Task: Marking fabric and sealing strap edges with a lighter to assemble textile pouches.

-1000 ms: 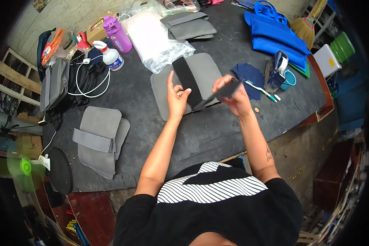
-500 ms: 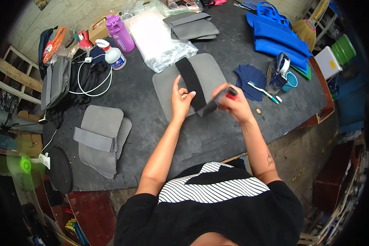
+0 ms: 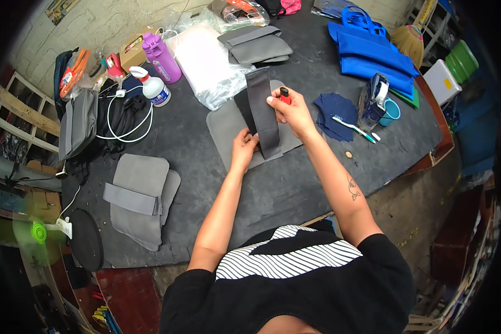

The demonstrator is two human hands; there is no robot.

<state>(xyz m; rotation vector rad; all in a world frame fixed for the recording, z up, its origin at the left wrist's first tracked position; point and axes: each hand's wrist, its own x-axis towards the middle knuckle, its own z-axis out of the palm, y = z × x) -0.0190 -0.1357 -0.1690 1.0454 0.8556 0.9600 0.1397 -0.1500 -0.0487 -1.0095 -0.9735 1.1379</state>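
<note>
A grey fabric panel [image 3: 224, 131] with rounded corners lies flat in front of me. A wide dark grey strap [image 3: 261, 106] stands lifted from it, its black inner side showing on the left. My left hand [image 3: 244, 149] is closed, its fingertips curled at the strap's lower left edge; the exact grip is partly hidden. In my right hand [image 3: 295, 116] is a small red object with a black end, which looks like a lighter [image 3: 285, 97]. The thumb of that hand touches the strap's right edge.
Left on the dark table [image 3: 206, 206] are more grey pieces [image 3: 139, 200]. Behind stand a spray bottle [image 3: 153, 89], a purple bottle [image 3: 161, 58] and plastic-wrapped sheets [image 3: 206, 61]. To the right lie navy fabric pieces [image 3: 335, 114], a toothbrush [image 3: 353, 128], a blue cup [image 3: 391, 110] and blue bags [image 3: 373, 58].
The strap has been raised up off the panel. My right hand has moved up and left to its edge, and my left hand's fingers have curled in at its base.
</note>
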